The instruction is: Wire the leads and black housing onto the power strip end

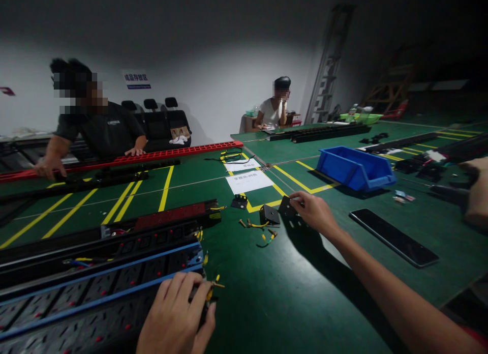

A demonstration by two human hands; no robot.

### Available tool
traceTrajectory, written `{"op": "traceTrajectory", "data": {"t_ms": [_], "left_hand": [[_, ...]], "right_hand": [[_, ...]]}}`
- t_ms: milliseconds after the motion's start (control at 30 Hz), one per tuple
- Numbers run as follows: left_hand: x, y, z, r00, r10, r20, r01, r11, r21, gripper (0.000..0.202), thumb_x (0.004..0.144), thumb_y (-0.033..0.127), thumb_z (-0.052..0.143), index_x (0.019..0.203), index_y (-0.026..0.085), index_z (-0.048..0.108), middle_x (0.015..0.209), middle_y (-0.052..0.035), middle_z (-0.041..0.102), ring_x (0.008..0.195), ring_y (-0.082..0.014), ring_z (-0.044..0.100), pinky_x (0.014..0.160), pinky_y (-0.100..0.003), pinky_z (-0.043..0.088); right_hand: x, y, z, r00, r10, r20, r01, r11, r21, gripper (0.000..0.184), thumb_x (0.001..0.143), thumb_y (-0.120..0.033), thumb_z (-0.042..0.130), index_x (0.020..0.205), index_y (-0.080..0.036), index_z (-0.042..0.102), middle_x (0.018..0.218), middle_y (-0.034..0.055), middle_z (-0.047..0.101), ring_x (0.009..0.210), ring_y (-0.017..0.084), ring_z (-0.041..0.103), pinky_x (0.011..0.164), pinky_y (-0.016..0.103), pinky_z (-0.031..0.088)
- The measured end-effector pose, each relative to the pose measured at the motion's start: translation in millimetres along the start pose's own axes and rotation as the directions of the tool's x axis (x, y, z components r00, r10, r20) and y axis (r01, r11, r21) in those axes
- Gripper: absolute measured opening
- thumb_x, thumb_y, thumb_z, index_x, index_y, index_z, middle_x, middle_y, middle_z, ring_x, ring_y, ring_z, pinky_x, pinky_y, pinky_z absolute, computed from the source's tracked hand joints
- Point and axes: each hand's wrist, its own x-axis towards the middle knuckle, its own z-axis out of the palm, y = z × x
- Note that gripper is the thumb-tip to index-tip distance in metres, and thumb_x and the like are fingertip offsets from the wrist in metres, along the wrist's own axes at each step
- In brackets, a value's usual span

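Observation:
My left hand [177, 311] is wrapped round the end of the nearest black power strip [87, 321], where a yellow-sleeved wire and a brass-coloured screw [218, 285] stick out. The grip's underside is hidden. Over the table, my right hand [312, 211] pinches a small black plate with holes [286, 207] between thumb and fingers. Just left of that plate sits a black box-shaped end piece [270, 215]. Another black bracket [239, 201] lies farther left. Loose screws [243, 223] and a short green-yellow wire [269, 238] are scattered close by.
Right of my right hand lie a dark phone [392, 237] and a blue bin [354, 167]. White paper labels [249, 182] and yellow tape mark the green table. A co-worker [101, 125] leans over a red rail [179, 151]; another person [272, 110] sits at the back.

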Motion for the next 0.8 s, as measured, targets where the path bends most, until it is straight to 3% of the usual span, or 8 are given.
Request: {"op": "traceTrajectory", "data": {"t_ms": [333,567,667,800], "left_hand": [[-0.7,0.8,-2.9,0.999,-0.018,0.027,0.018,1.000,-0.023,0.024,0.097,0.020,0.054,0.107,0.021,0.075,0.097,-0.0053,0.072,0.089,-0.0243,0.063,0.080,-0.037,0.046],[0.7,1.7,-1.3,1.000,-0.022,0.022,0.022,1.000,-0.014,0.026,0.098,0.020,0.051,0.106,0.021,0.076,0.097,-0.0063,0.072,0.088,-0.0252,0.064,0.079,-0.038,0.047],[0.7,2.2,-0.8,1.000,-0.022,0.012,0.022,1.000,0.001,0.028,0.099,0.020,0.050,0.105,0.020,0.076,0.097,-0.0067,0.073,0.089,-0.0255,0.064,0.081,-0.039,0.047],[0.8,1.4,-0.7,1.000,-0.014,0.008,0.014,1.000,0.006,0.027,0.100,0.021,0.050,0.106,0.021,0.076,0.097,-0.0063,0.073,0.088,-0.0250,0.064,0.080,-0.038,0.047]], "right_hand": [[2.5,9.8,14.7,0.994,0.032,0.107,-0.013,0.985,-0.170,0.031,0.106,-0.032,0.053,0.118,-0.022,0.079,0.108,0.0128,0.083,0.098,0.031,0.077,0.074,0.034,0.050],[-1.8,3.5,15.5,0.995,-0.096,0.012,0.096,0.969,-0.229,0.034,0.105,-0.026,0.050,0.113,-0.018,0.082,0.109,0.0163,0.076,0.102,0.031,0.070,0.085,0.038,0.053],[-6.4,-5.7,17.2,0.969,-0.246,0.006,0.244,0.962,-0.121,0.037,0.100,-0.029,0.054,0.126,-0.020,0.078,0.119,0.0160,0.076,0.111,0.033,0.068,0.095,0.044,0.054],[-15.7,-21.0,25.9,0.914,-0.389,0.113,0.392,0.920,-0.003,0.063,0.095,-0.034,0.058,0.158,-0.026,0.058,0.145,0.0160,0.069,0.136,0.037,0.060,0.110,0.055,0.050]]}}
